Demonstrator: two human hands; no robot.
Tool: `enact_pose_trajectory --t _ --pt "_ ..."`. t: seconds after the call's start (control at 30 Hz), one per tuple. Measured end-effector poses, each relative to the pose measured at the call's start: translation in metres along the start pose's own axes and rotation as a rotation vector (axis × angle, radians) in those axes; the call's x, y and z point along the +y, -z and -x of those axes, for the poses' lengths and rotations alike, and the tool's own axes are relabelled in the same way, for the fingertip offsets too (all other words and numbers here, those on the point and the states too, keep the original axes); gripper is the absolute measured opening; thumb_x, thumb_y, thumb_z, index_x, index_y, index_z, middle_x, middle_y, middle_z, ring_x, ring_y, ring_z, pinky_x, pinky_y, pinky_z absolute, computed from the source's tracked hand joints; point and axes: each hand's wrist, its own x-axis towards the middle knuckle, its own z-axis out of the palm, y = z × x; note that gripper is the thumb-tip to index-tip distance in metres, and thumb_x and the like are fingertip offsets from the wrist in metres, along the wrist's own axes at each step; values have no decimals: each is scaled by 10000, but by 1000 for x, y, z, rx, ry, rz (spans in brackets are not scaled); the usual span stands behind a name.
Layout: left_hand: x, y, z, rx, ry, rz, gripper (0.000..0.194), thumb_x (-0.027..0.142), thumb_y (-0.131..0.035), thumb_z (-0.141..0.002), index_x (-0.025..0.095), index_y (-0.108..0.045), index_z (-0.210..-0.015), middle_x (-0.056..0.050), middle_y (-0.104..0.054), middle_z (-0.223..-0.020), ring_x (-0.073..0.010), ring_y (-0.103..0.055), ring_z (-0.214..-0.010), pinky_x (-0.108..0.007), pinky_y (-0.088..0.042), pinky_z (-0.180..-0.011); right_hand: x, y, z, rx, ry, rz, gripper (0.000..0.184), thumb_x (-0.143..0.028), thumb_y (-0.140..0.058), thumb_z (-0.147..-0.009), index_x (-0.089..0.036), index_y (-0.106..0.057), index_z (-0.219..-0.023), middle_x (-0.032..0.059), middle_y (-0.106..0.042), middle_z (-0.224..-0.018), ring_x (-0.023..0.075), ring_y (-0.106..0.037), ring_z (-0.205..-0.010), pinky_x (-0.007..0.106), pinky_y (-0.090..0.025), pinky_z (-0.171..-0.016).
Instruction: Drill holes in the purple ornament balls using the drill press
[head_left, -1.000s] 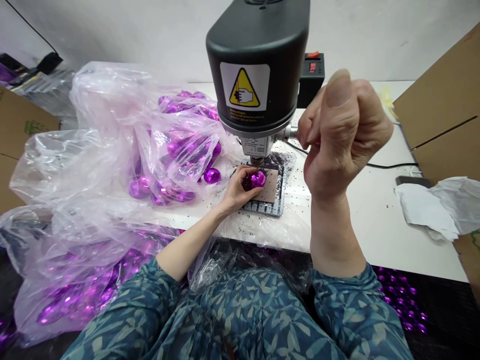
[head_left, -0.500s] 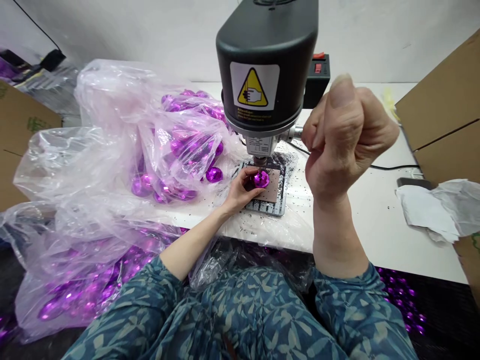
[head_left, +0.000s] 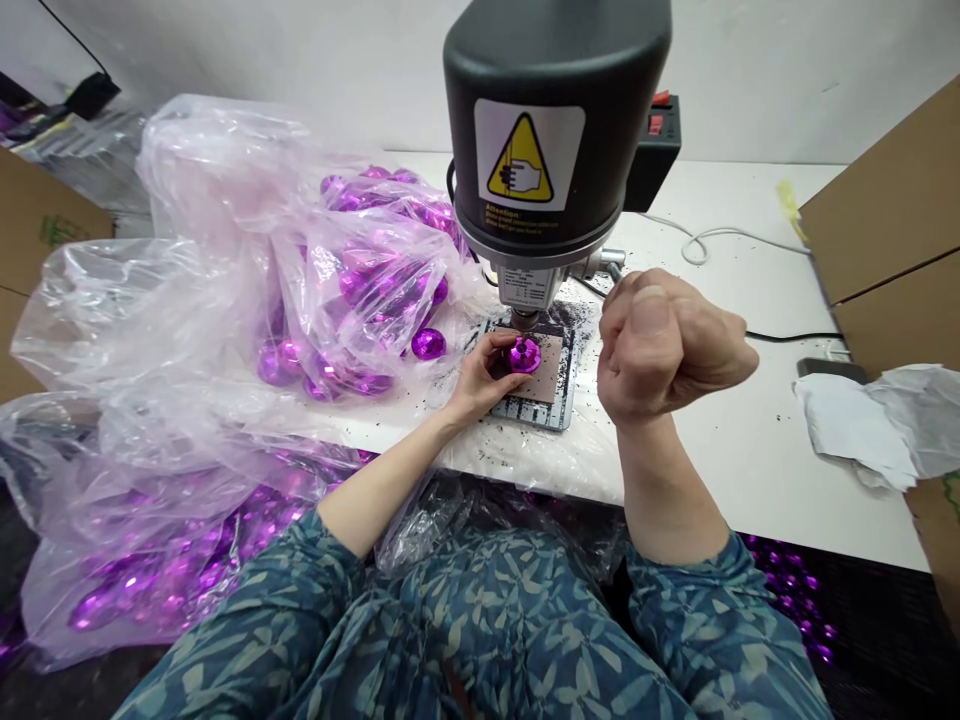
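My left hand [head_left: 484, 378] pinches a shiny purple faceted ball [head_left: 524, 355] between thumb and fingers. The ball rests on a square wooden pad over the metal base plate [head_left: 559, 415] of a black-headed drill press [head_left: 536, 120]. A dark hole shows in the ball's top, just under the chuck [head_left: 525, 318]. Right of the machine, my right hand [head_left: 667, 345] is closed in a fist around the feed lever [head_left: 613, 262], whose grip is hidden by the fingers. Dark shavings lie around the plate.
A clear plastic bag [head_left: 217, 270] of purple balls covers the table's left side, with one loose ball [head_left: 428, 344] beside it. Another filled bag [head_left: 172, 560] hangs lower left. Cardboard boxes [head_left: 892, 190] stand right, near white paper [head_left: 855, 425]. A cable [head_left: 795, 337] crosses the table.
My right hand has come down and slightly left with the lever. A dark hole now shows clearly in the ball's top; my left hand still holds it in place.
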Motion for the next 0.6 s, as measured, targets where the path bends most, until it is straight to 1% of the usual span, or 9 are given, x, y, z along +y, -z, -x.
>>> enact_pose_trajectory --t 0.07,0.13,0.2,0.27,0.37,0.47,0.53,0.6 --pt "-2 0 0 4 -8 7 654 640 -940 -832 249 -663 -1277 -138 -718 -1376 -308 -718 -1331 -500 -603 -1157 2 1 2 -15 66 -31 550 -248 -599 -1023 -231 -218 -625 -62 -195 -489 79 -202 -376 326 -176 -371" --pt "-4 0 0 14 -27 25 667 650 -945 -820 247 -670 -1274 -135 -721 -1373 -305 -726 -1321 -492 -609 -1149 4 3 5 -53 116 -60 509 -190 -563 -1019 -229 -214 -651 -68 -236 -516 63 -232 -389 292 -193 -380" --pt "-6 0 0 21 -44 45 671 649 -957 -806 245 -681 -1265 -132 -729 -1361 -305 -732 -1312 -486 -613 -1144 5 6 7 -91 131 -66 481 -160 -545 -1011 -228 -226 -656 -67 -300 -546 54 -272 -416 278 -225 -402" --pt "-7 0 -1 22 -51 55 662 634 -967 -800 243 -688 -1255 -128 -738 -1348 -307 -734 -1310 -479 -616 -1139 5 9 10 -111 129 -62 465 -144 -536 -1002 -229 -234 -659 -62 -329 -570 53 -299 -441 276 -248 -422" --pt "-6 0 0 29 -35 51 660 617 -974 -798 239 -690 -1259 -125 -746 -1338 -307 -738 -1299 -479 -619 -1136 7 12 16 -110 176 -94 457 -116 -534 -986 -232 -229 -666 -69 -313 -559 48 -297 -434 270 -273 -430" --pt "-5 -1 1 40 -24 38 675 618 -973 -798 229 -687 -1269 -130 -743 -1336 -309 -741 -1295 -487 -612 -1150 8 13 20 -144 220 -111 462 -106 -537 -985 -237 -230 -666 -80 -306 -530 48 -296 -403 276 -287 -430" --pt "-6 -2 2 41 -33 33 675 620 -969 -801 227 -680 -1268 -132 -741 -1337 -304 -746 -1285 -477 -618 -1143 5 11 16 -127 210 -100 474 -118 -546 -1003 -233 -250 -651 -84 -294 -508 51 -295 -382 279 -269 -416" --pt "-7 -2 0 37 -43 21 663 617 -960 -814 228 -670 -1267 -131 -743 -1332 -294 -756 -1264 -462 -631 -1121 0 4 5 -68 129 -74 514 -150 -570 -1032 -221 -269 -622 -82 -273 -493 50 -279 -373 286 -219 -404"
